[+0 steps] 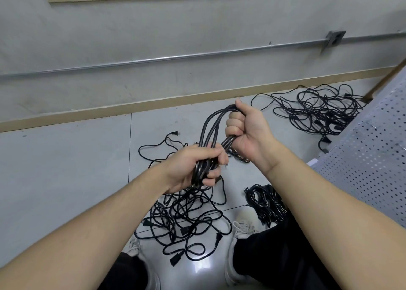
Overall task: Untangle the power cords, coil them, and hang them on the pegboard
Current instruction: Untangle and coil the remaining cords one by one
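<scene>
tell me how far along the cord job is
Done, apparently: one coiled bundle lies on the floor by the right shoe. In hand: both the left hand and right hand grip a looped cord. Left: a tangled pile at the feet, another pile by the wall, and hanging everything on the pegboard.

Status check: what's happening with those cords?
Both hands, left and right, gripping one coiled cord. Tangled cords on floor. Nothing hung yet.

View: one camera on the person's head.
Facing: forward and down.
Nearness: left hand [193, 166] and right hand [246, 131] close, mid-picture.
Beyond hands: floor [66, 169], wall [153, 37].
</scene>
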Motion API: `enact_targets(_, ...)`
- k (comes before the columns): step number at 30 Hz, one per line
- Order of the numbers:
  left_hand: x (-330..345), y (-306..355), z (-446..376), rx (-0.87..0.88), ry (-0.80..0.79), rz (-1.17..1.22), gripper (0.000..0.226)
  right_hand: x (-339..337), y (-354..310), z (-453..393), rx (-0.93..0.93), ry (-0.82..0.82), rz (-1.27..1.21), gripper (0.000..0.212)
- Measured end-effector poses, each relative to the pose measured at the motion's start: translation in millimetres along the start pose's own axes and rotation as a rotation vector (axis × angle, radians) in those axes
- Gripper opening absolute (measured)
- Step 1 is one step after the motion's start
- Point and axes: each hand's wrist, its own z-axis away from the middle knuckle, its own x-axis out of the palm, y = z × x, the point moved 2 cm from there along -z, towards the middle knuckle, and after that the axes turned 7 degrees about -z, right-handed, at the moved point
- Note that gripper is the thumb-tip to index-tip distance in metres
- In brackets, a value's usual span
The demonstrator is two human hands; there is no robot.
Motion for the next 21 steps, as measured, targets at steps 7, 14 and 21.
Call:
enact_targets(7, -10, -9, -3, 0.026, 0.272, 0.032, 0.038, -6, 17, 1, 0.039, -0.015, 0.262, 0.045)
enact_targets(14, -26, 11, 0, 0.197, 0.498, 0.193, 0.049, -8, 55, 17, 0.043, -0.378, 1.489, 0.029)
enact_targets(21, -38, 18, 2, 0.281, 0.714, 0.269, 0.046, -18, 72, 21, 0.092, -0.609, 1.788, 0.005)
